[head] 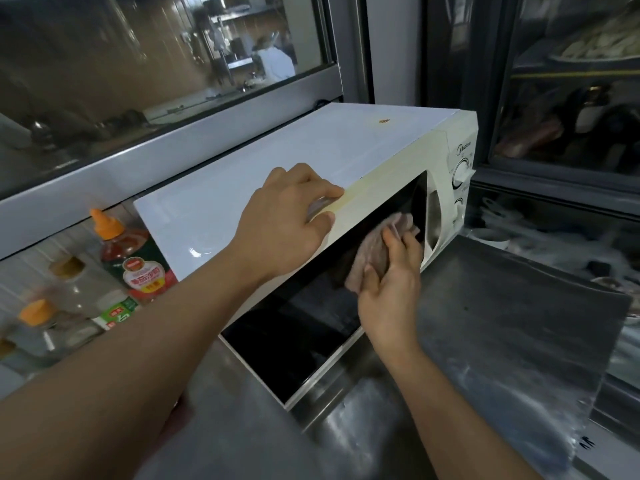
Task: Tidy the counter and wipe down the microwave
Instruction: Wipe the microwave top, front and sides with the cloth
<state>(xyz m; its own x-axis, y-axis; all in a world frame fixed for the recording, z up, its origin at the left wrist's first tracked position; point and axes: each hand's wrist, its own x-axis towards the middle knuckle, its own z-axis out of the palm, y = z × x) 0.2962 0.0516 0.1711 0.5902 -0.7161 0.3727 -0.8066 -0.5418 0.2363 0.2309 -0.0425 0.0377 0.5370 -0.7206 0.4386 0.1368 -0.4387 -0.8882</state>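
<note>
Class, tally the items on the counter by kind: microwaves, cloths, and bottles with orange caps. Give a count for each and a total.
Microwaves: 1, the white microwave.
Cloths: 1, the cloth under the right hand.
Orange-capped bottles: 2, the sauce bottle and a blurred smaller bottle.
Total: 4.

I see a stainless steel counter carrying a white microwave. Just left of the microwave, a red sauce bottle with an orange cap stands among blurred condiment jars.
</note>
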